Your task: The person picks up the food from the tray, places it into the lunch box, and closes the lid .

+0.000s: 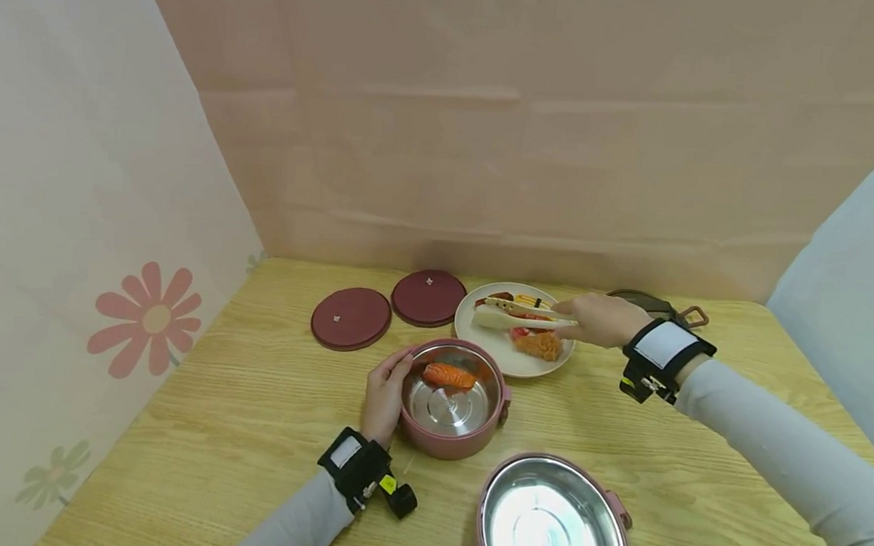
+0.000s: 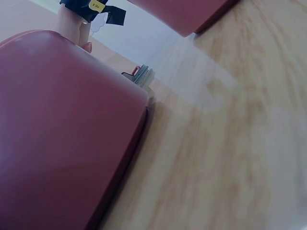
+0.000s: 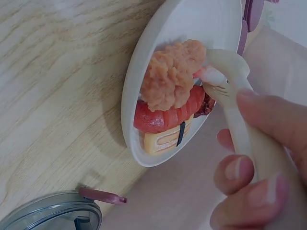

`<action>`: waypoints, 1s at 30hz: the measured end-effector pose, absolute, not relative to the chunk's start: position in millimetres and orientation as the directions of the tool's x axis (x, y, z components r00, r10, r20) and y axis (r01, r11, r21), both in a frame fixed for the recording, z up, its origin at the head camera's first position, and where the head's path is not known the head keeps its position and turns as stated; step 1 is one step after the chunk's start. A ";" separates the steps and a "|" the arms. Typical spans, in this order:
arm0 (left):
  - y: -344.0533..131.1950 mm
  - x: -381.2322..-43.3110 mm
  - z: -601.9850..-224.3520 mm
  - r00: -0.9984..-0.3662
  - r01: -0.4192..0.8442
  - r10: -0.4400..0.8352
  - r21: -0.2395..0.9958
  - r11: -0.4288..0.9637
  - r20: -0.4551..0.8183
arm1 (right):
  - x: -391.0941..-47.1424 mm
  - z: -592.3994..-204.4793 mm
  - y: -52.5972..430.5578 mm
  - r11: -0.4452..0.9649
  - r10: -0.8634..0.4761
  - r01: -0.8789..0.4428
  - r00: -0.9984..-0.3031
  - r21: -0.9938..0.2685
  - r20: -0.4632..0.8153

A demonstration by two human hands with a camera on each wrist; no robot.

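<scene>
1. Cream-coloured tongs (image 1: 509,320) are held in the right hand (image 1: 603,319), over the plate (image 1: 494,349); its fingers and thumb close round both arms; the tips meet a pink-and-white piece (image 3: 211,76), but I cannot tell whether they pinch it.
2. Food pieces on the plate seem light and rather firm; the red sausage-like piece (image 3: 168,112) looks smooth and may slip, so its middle is the safer hold; the crumbed piece (image 3: 170,76) should give more grip.
3. Just left of the plate and nearer the person, the left hand (image 1: 386,391) grips the rim of the pink pot (image 1: 447,445), with an orange piece (image 1: 449,376) inside; this wall seems stiff.
4. Two maroon lids (image 1: 351,319) lie left of the plate; a second pot (image 1: 542,522) stands nearer the person; crowded neighbours and the pot's wall could obstruct the tips.
</scene>
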State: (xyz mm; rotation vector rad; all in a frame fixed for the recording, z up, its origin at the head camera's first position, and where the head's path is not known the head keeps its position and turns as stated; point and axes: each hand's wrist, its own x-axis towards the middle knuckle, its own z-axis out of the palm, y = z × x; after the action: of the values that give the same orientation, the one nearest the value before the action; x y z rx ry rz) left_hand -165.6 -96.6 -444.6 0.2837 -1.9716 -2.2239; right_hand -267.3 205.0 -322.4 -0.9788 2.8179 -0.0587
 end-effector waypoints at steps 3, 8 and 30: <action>-96.0 -166.2 -444.8 -0.970 -0.004 -0.242 0.993 -0.119 -0.033 | -266.8 -320.6 206.1 0.768 -0.640 -0.632 -0.759 -0.099 -0.121; -95.0 -166.2 -445.2 -0.970 -0.010 -0.240 0.994 -0.113 -0.037 | -264.4 -315.4 208.4 0.756 -0.654 -0.644 -0.750 -0.118 -0.099; -93.4 -170.7 -443.0 -0.968 -0.004 -0.247 0.994 -0.105 -0.030 | -255.2 -283.8 211.6 0.733 -0.666 -0.646 -0.745 -0.211 -0.033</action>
State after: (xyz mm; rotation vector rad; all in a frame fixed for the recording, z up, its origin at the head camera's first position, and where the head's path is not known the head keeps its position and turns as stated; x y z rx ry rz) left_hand -170.7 -93.4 -443.0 0.2827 -1.9830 -2.2016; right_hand -255.2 211.6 -283.8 -1.0725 2.8248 -0.2840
